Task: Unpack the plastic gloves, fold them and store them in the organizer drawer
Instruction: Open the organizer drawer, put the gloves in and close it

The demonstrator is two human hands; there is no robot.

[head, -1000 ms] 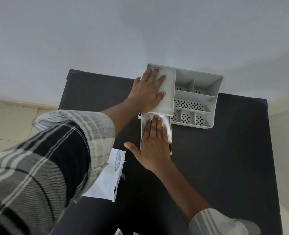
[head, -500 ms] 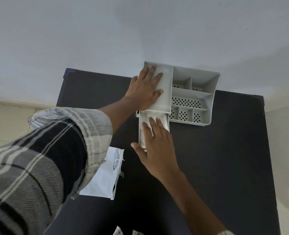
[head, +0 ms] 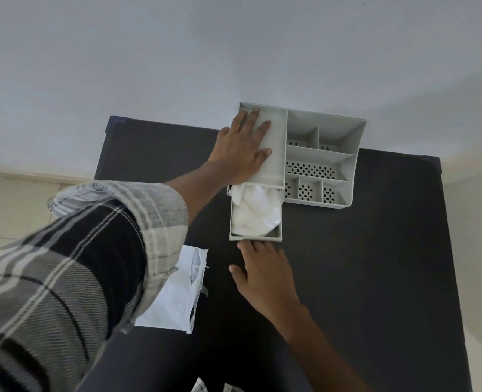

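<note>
**Gloves lie in the pulled-out drawer**

Head view: a grey organizer (head: 321, 162) stands at the far edge of the dark desk (head: 361, 278), against the wall. Its drawer (head: 255, 236) is pulled out toward the person, and the crumpled white plastic gloves (head: 255, 212) fill it. The left hand (head: 241, 149) rests flat with spread fingers on the organizer's closed top panel, grasping nothing. The right hand (head: 265, 274) lies open and empty, fingertips at the drawer's front edge; contact is unclear. A white package (head: 174, 298) lies nearer on the desk, partly under the plaid sleeve (head: 73, 258).
</note>
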